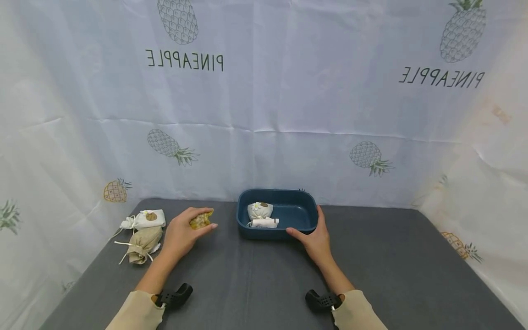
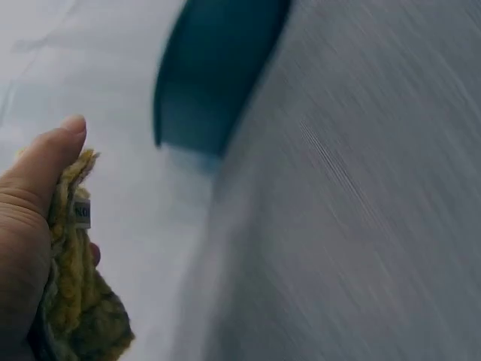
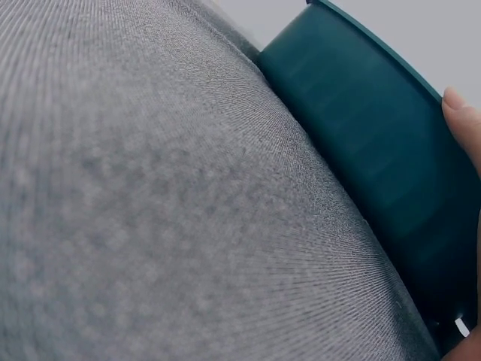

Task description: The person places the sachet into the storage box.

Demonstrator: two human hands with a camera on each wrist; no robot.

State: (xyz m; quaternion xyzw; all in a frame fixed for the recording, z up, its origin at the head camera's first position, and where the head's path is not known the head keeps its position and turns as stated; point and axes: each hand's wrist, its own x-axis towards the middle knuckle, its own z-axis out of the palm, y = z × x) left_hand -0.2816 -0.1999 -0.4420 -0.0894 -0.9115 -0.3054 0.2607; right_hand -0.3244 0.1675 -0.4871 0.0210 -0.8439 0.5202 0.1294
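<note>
In the fingers of the L hand, curled w/ only a narrow gap to the thumb: gripping a yellow fuzzy item, prob. squeezed so to stop sth soft slipping. Held above or on the worktop, can't tell which, left of the blue box and apart from it. In the L wrist view, on its edge, a small label w/ dark lettering, too small to read fully. At the box's near R corner, w/ fingers of the R hand spread wide: clasping it, thumb on the near rim, rest along the R end, prob. to keep it steady. Set open side up on the far part of the worktop, nr the middle, prob. for easy reach w/ either hand. Inside, toward the L end: a flowered white pouch and, just nearer, a small white roll. Left of the L hand: a second white pouch w/ flower and brown oval, and just nearer a beige pouch tied w/ pale cord, prob. grouped there to be handy yet out of the box's way.
</note>
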